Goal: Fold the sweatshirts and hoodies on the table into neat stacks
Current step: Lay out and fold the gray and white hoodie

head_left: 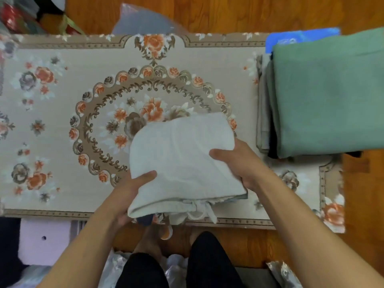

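Both hands grip a folded pale grey hoodie [182, 163] at lower centre of the frame, over the floral-clothed desk [62, 125]: left hand [133, 190] curled round its near-left edge, right hand [239, 163] round its right side, thumbs on top. The green-topped stack [328, 96] sits at right. Judging by the dangling drawstring [199, 210], the fold could slump open if the carry tilts.

Wooden floor [228, 15]; floral-clothed table [52, 125]; clutter [18, 15], perhaps bags, far-left.

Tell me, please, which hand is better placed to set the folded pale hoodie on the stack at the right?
Probably the right hand: it grips the pale hoodie on the edge nearest the green-topped stack.
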